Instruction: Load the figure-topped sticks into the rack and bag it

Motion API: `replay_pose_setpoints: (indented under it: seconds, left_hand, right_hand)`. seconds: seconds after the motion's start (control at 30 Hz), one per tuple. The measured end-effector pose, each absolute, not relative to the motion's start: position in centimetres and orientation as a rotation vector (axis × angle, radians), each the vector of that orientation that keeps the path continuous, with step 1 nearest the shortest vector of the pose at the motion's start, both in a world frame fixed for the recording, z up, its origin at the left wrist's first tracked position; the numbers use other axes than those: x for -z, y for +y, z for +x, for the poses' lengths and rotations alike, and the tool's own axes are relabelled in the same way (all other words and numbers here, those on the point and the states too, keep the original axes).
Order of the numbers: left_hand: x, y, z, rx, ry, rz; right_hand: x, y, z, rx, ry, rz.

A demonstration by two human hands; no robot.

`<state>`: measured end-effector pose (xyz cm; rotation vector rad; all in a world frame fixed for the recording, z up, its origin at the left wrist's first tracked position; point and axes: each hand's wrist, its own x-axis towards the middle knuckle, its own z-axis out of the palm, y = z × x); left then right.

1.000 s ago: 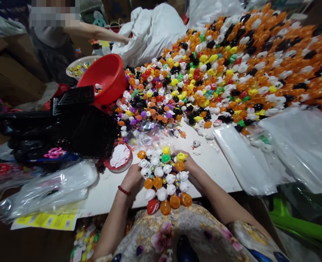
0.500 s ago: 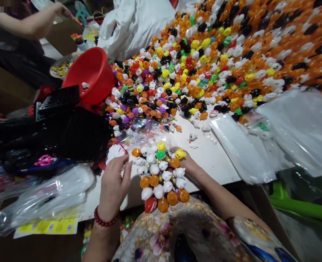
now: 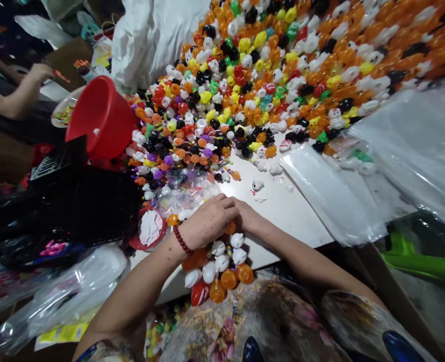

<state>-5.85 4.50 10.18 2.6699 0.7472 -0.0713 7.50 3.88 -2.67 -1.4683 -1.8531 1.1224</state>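
A cluster of small plastic animal and pumpkin figures (image 3: 209, 272), white, orange and red, lies at the table's front edge against my floral clothing. Across its upper part lies my left hand (image 3: 209, 221), fingers together and curled toward my right hand. My right hand (image 3: 243, 213) meets it at the cluster's upper right; its fingers are mostly hidden. What lies between the two hands is covered by the left one. An orange figure (image 3: 172, 219) and a white one show beyond the left wrist, which wears a dark red bead bracelet (image 3: 182, 240).
A large heap of colourful figures (image 3: 241, 75) covers the table's back. Clear plastic bags (image 3: 331, 196) lie right. At left are a red basin (image 3: 97, 118), a red dish with white paper pieces (image 3: 151, 229) and black trays. Another person's hand (image 3: 41, 73) holds something orange.
My left hand has moved right and over the cluster, reaching my right hand and covering the upper figures. The camera view has shifted slightly. The other person's arm sits lower in view.
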Motion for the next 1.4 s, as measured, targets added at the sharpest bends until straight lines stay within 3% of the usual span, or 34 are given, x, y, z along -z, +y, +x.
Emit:
replay_pose_setpoints:
  seconds: [0.2,0.3,0.47,0.67,0.9,1.1,1.4]
  left_hand:
    - [-9.8,5.1,-7.4,0.026,0.804,2.594]
    - [-9.7,5.1,-7.7,0.032,0.866,2.568]
    - [-9.5,4.7,-7.6,-0.006,0.913,2.561]
    - [-9.1,4.3,-7.6,-0.170,0.904,2.571]
    - [-10.5,1.6,-8.1,-0.411,1.028,2.585]
    - [-9.7,-0.8,-9.1,-0.363,0.958,2.597]
    - [-9.0,-1.3,-9.2,-0.406,0.951,2.567]
  right_hand:
    - [1.6,3.2,9.8,-1.340,-1.664,-1.484]
    - [0.6,2.3,11.1,-1.231,-1.583,-1.494]
    - [-0.2,1.3,12.0,-1.248,-1.950,-1.295]
    - [0.8,1.5,10.4,-1.242,-2.141,-1.389]
    - [2.0,1.7,10.6,-1.413,-1.756,-1.302]
    - [2.1,1.9,10.8,-1.686,-1.329,-1.225]
    - [1.6,3.2,9.4,-1.603,-1.582,-1.186]
